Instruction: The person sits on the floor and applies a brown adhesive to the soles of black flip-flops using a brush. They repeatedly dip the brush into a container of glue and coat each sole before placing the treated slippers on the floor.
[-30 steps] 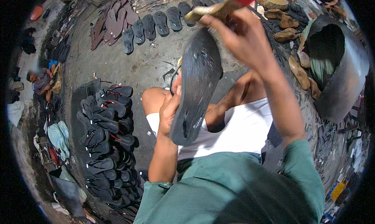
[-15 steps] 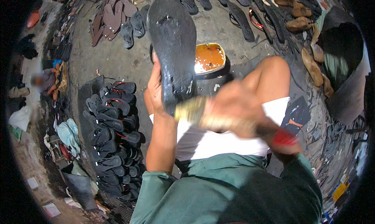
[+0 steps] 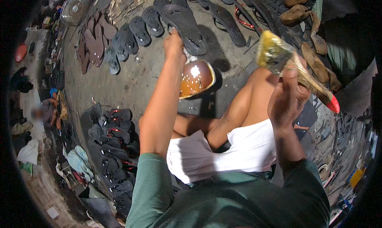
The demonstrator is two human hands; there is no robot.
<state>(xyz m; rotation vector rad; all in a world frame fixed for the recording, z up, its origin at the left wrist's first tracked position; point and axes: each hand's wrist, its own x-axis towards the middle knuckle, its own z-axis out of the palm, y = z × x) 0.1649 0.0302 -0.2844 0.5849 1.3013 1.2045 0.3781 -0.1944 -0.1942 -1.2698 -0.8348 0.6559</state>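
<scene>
My left hand (image 3: 174,45), arm stretched far forward, grips a black flip-flop (image 3: 184,27) by its left edge. The flip-flop is at the row of dark soles on the floor; whether it touches the floor I cannot tell. Off to the right, above my bent knee, my right hand (image 3: 289,95) is closed round the wooden handle of a brush (image 3: 308,77). The brush's wide head points up and left, coated in yellowish glue, and its handle ends in a red tip. Between my arms sits a bowl (image 3: 213,80) of shiny orange-brown glue.
Several dark soles (image 3: 141,31) lie in a curved row at the back, with brown soles (image 3: 94,43) at its left end. Black flip-flops (image 3: 115,148) are piled at my left. Wooden shoe lasts (image 3: 314,65) lie at the right. A person (image 3: 49,108) sits far left.
My left hand has carried the flip-flop forward, from in front of me to the back row. My right hand has moved the brush away from it, up and to the right.
</scene>
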